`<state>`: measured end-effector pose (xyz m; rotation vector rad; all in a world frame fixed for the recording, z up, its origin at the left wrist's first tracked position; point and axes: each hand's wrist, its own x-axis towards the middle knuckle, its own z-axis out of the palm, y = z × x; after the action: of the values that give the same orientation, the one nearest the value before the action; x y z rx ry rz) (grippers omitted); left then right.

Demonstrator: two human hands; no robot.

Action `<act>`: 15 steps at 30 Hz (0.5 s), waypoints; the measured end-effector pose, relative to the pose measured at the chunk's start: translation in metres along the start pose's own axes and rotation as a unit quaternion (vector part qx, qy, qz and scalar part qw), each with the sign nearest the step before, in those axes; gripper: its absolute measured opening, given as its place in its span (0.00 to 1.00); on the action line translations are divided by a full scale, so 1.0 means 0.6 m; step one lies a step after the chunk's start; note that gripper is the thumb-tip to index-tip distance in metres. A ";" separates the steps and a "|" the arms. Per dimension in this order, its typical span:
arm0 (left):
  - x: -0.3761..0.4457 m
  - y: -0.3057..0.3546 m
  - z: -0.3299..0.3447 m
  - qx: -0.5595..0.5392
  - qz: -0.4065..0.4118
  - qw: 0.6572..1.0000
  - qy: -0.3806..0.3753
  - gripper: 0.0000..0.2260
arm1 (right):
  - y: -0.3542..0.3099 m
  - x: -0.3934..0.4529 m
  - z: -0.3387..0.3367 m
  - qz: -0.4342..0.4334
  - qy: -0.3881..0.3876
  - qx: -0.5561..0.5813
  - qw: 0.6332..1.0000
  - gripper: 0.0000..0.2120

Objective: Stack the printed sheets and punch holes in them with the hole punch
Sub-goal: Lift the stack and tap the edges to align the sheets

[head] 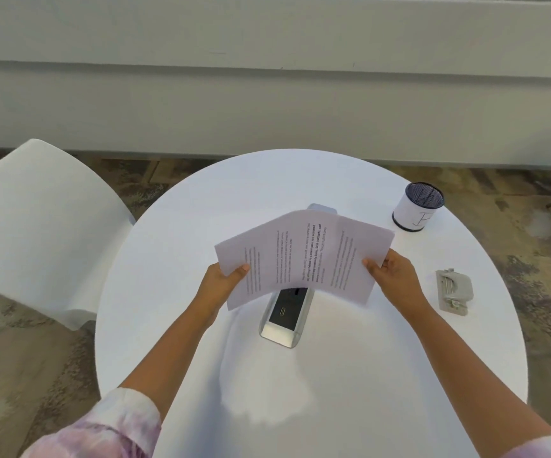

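Note:
Overlapping printed sheets (303,256) hang fanned out above the middle of the round white table (300,375). My left hand (224,282) pinches the lower left corner of the left sheet, thumb on top. My right hand (393,271) holds the right sheet at its lower right edge. The grey hole punch (454,290) lies on the table to the right of my right hand, apart from it.
A silver and black power box (285,317) is set in the table's middle, partly hidden under the sheets. A white mesh-topped pen cup (418,206) stands at the back right. A white chair (39,226) sits left of the table.

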<state>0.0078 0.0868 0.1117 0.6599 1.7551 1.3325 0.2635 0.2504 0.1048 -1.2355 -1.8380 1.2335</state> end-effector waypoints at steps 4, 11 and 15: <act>0.005 0.008 -0.004 -0.012 0.009 1.000 0.010 0.11 | -0.003 0.004 -0.003 0.000 0.005 0.030 1.000 0.09; 0.015 0.012 -0.001 -0.013 -0.003 1.000 0.015 0.08 | 0.010 0.003 0.002 -0.004 -0.014 -0.109 0.994 0.24; 0.014 0.010 -0.004 -0.073 -0.028 0.997 0.005 0.11 | 0.018 -0.005 0.010 0.082 0.050 -0.141 0.985 0.36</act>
<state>0.0012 0.0939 0.1151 0.5205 1.6546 1.4125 0.2636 0.2468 0.0928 -1.5995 -1.9146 0.9970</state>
